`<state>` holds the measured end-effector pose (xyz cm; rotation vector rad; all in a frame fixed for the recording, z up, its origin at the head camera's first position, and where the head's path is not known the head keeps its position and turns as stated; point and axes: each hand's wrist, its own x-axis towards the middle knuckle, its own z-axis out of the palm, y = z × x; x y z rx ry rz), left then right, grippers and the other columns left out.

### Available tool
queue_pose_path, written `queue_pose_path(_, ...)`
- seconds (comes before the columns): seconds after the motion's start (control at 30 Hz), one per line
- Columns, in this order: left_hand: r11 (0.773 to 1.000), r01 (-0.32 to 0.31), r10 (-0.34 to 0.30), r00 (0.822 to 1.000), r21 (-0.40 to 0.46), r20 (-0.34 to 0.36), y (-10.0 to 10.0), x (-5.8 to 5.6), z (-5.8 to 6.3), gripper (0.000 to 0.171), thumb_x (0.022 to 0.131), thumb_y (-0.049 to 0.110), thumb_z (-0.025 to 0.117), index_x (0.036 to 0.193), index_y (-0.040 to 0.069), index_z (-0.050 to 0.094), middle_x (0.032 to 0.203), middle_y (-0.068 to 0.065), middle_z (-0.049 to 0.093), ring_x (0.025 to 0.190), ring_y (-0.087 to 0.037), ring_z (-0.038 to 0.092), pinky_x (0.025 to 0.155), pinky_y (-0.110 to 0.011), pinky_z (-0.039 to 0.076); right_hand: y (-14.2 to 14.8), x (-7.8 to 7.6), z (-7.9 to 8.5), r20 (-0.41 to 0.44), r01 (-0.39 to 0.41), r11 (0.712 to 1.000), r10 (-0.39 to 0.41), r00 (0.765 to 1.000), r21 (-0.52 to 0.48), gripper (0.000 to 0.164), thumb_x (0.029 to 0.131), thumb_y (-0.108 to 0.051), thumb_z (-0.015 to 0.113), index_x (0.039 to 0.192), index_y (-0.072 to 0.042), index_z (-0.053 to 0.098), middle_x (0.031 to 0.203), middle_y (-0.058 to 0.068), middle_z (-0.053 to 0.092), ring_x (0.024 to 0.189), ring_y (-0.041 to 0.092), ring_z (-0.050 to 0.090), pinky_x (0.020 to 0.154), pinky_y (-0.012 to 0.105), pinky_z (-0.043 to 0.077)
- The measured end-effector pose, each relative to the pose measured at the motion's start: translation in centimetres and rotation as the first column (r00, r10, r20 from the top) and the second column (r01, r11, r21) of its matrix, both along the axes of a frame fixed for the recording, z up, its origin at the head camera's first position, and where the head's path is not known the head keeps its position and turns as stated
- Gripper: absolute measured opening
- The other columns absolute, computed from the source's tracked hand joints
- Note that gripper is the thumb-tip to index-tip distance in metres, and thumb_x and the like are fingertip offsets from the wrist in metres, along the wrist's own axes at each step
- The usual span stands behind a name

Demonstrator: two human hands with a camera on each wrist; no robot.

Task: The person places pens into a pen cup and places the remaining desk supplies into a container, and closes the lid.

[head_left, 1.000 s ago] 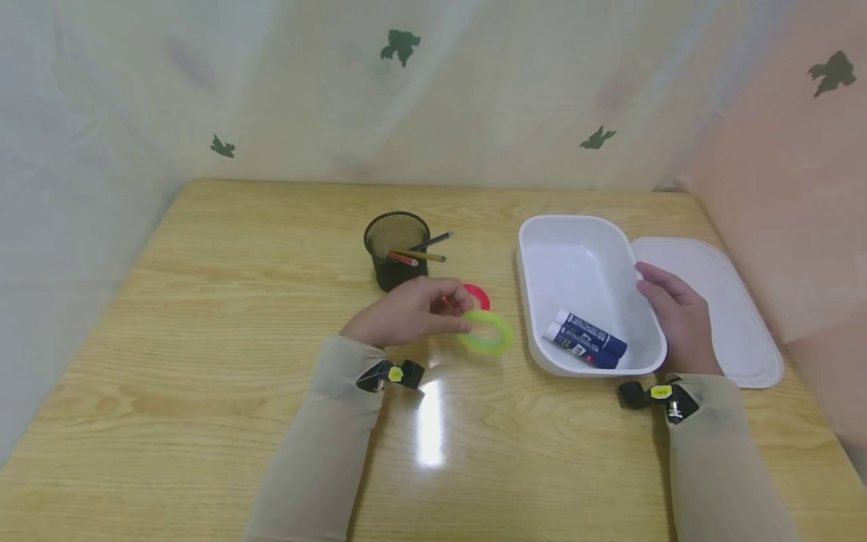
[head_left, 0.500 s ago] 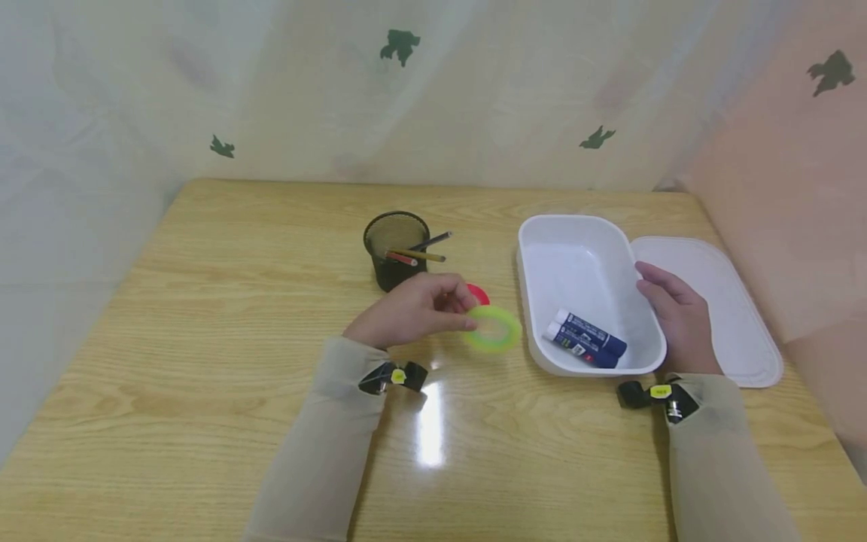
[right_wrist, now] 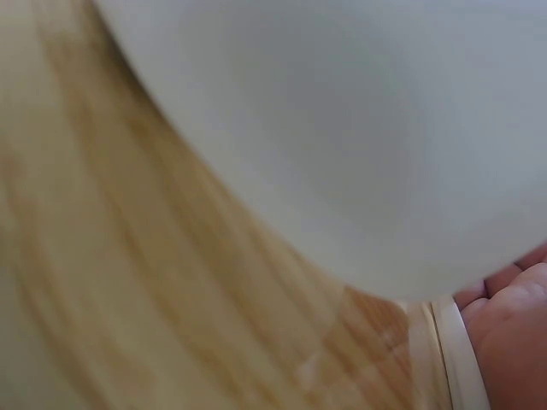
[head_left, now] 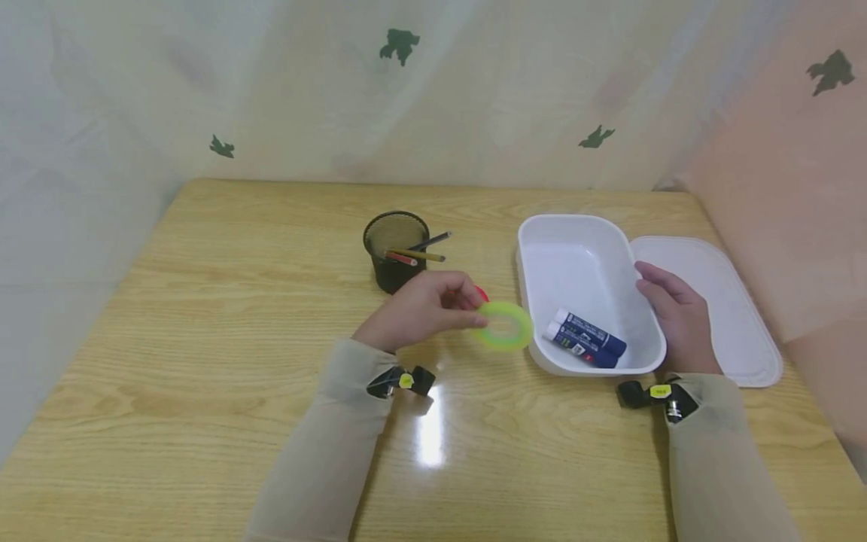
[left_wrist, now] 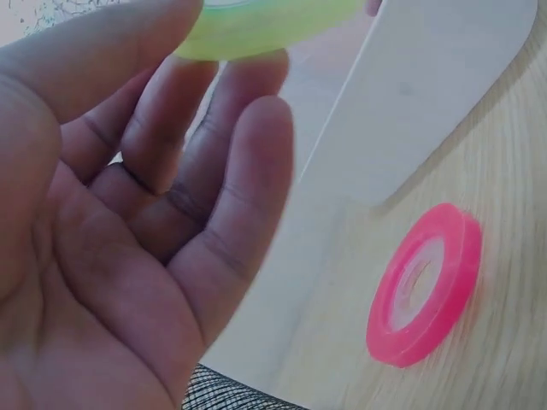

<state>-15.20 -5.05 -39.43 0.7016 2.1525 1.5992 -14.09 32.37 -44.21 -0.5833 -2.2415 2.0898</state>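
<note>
My left hand (head_left: 433,305) pinches a yellow-green roll of tape (head_left: 520,331) between thumb and fingers, above the table at the near left corner of a white plastic box (head_left: 524,290). Beyond that hand a pink-red roll of tape (left_wrist: 457,273) lies on the wood; the head view shows only its edge past the fingers. Two dark blue glue sticks (head_left: 585,339) with white ends lie side by side in the near end of the box. At the box's right side, my right hand (head_left: 684,320) holds the rim, mostly out of sight in the right wrist view.
A black mesh pen cup (head_left: 393,275) with several pencils (head_left: 423,254) leaning out stands behind my left hand. A white lid (head_left: 731,309) lies flat on the table right of the box, partly behind my right hand. A patterned curtain hangs behind the table.
My left hand has carried the yellow-green tape roll a short way right, up to the box's side, covering more of the red roll. My right hand and the box stay in place.
</note>
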Motion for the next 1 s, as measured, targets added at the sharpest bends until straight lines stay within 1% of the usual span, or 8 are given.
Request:
queue_pose_path(0.13,1.000,-0.027,0.027,1.000,0.009,-0.013,0.3,0.1,-0.1,0.014,0.086,0.015,0.081,0.096,0.011,0.071,0.091,-0.002,0.070,0.084,-0.018,0.065,0.075,-0.030,0.055,0.1,0.0,-0.1,-0.006,0.003,1.000,-0.003,1.000,0.002,0.058,0.093,-0.045,0.070,0.145,-0.025,0.056,0.155,-0.007,0.045,0.141,0.015,0.042,0.083,0.011,0.050)
queue_pose_path(0.2,0.999,-0.042,0.042,0.999,0.014,-0.008,0.4,0.1,-0.1,0.014,0.086,0.015,0.081,0.095,0.011,0.071,0.091,-0.002,0.070,0.084,-0.018,0.064,0.074,-0.030,0.056,0.1,0.0,-0.1,-0.005,0.000,1.000,0.000,1.000,0.011,0.058,0.093,-0.046,0.069,0.145,-0.026,0.055,0.155,-0.008,0.044,0.141,0.015,0.042,0.084,0.011,0.050)
queue_pose_path(0.37,0.997,-0.062,0.060,0.997,0.043,0.045,1.0,0.4,0.0,0.014,0.085,0.012,0.081,0.095,0.009,0.072,0.093,-0.004,0.071,0.084,-0.018,0.066,0.076,-0.031,0.059,0.1,0.0,-0.2,-0.011,-0.001,1.000,0.001,1.000,0.011,0.058,0.093,-0.046,0.070,0.145,-0.025,0.056,0.154,-0.007,0.045,0.140,0.015,0.043,0.082,0.010,0.051)
queue_pose_path(0.5,0.996,-0.081,0.078,0.995,0.046,0.064,1.4,0.5,-0.1,0.014,0.085,0.012,0.081,0.096,0.009,0.074,0.093,-0.002,0.073,0.084,-0.016,0.067,0.076,-0.031,0.059,0.1,0.0,-0.1,-0.013,0.000,1.000,0.001,1.000,0.006,0.058,0.093,-0.045,0.070,0.145,-0.025,0.056,0.154,-0.007,0.046,0.139,0.015,0.044,0.082,0.010,0.051)
queue_pose_path(0.77,0.994,-0.097,0.095,0.995,0.051,0.041,2.5,0.8,-0.5,0.014,0.084,0.013,0.082,0.096,0.010,0.076,0.092,0.000,0.073,0.081,-0.014,0.065,0.074,-0.029,0.058,0.2,-0.1,-0.1,0.019,-0.012,0.999,0.011,1.000,0.031,0.058,0.093,-0.048,0.067,0.146,-0.028,0.053,0.156,-0.009,0.042,0.143,0.016,0.039,0.091,0.013,0.049)
queue_pose_path(1.0,0.992,-0.124,0.124,0.992,0.026,0.009,3.3,1.2,-0.4,0.013,0.084,0.018,0.083,0.093,0.014,0.074,0.089,0.003,0.072,0.078,-0.015,0.062,0.069,-0.027,0.056,0.1,0.0,-0.2,-0.004,-0.004,1.000,0.004,1.000,0.017,0.058,0.093,-0.046,0.069,0.145,-0.025,0.055,0.154,-0.007,0.045,0.140,0.015,0.043,0.084,0.011,0.050)
